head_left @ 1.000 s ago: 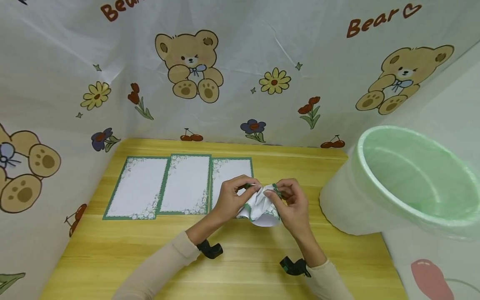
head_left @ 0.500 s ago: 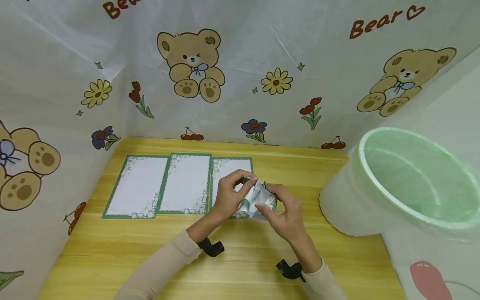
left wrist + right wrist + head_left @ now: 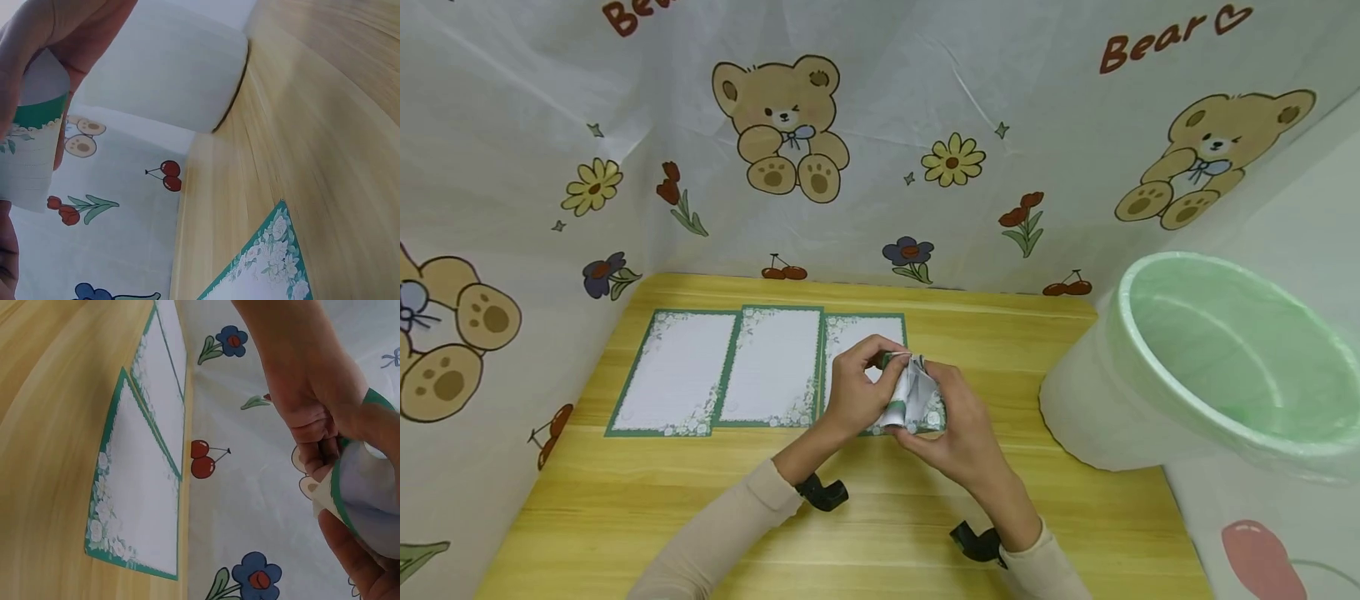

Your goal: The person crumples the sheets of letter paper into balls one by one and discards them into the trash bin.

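A crumpled sheet of paper [image 3: 917, 392] with a green floral border is held above the table between both hands. My left hand [image 3: 857, 390] pinches its left side between thumb and fingers. From the right, my right hand [image 3: 961, 425] grips it, the thumb at its lower edge and the fingers around the far side. In the left wrist view the paper [image 3: 30, 165] appears curled over; the right wrist view shows its bent edge [image 3: 338, 490] between the two hands. Three flat sheets lie side by side behind: a left sheet [image 3: 673, 371], a middle sheet [image 3: 775, 367] and a partly covered right sheet [image 3: 853, 333].
A large bin [image 3: 1078, 408], pale outside and green inside, stands at the table's right side, its mouth tilted toward me. Bear-printed cloth [image 3: 865, 108] hangs behind and beside the wooden table [image 3: 880, 533].
The paper has been crushed smaller and folded inward. My right hand has shifted its grip, its thumb moving left and down under the paper; my left hand has risen slightly.
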The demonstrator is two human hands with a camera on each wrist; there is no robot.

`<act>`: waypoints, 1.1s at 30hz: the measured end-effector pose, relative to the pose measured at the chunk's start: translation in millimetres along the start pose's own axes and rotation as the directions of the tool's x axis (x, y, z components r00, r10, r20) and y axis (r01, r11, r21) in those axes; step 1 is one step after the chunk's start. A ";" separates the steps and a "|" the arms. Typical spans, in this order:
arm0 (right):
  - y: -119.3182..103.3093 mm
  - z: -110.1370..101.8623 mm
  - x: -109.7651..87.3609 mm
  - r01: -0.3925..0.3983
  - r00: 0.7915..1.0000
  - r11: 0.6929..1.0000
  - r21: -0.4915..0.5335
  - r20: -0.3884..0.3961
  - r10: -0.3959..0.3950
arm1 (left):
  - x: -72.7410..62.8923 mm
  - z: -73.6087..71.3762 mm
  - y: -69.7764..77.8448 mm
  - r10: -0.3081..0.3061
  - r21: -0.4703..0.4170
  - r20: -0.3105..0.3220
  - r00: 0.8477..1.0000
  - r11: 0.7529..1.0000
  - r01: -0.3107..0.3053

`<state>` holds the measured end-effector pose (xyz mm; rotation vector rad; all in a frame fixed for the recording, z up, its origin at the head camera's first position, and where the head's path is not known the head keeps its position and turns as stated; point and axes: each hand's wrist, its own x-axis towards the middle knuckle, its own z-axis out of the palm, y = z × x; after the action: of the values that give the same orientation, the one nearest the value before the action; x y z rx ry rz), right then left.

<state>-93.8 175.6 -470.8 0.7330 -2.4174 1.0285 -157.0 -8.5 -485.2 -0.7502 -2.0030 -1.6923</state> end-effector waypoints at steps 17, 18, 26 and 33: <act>21.2 -4.4 0.3 0.088 0.984 0.955 0.285 -0.174 -0.038 | -9.6 7.8 2.6 -0.014 -0.050 0.077 0.997 0.999 0.018; 21.8 -4.7 0.0 0.085 0.984 0.950 0.300 -0.174 -0.033 | -10.0 7.6 2.2 -0.014 -0.049 0.083 0.996 0.999 0.018; 27.8 -8.3 -0.2 0.025 0.982 0.895 0.445 -0.177 0.061 | -9.2 1.5 3.0 -0.012 -0.121 0.166 0.986 0.992 0.032; 32.3 -10.7 -2.3 0.022 0.963 0.867 0.498 -0.244 0.116 | -10.4 -0.6 7.4 -0.120 -0.338 0.227 0.966 0.921 0.194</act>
<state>-110.0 203.4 -482.3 0.6401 -1.9581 1.6894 -144.3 -9.6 -485.9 -0.9356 -1.9513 -2.1946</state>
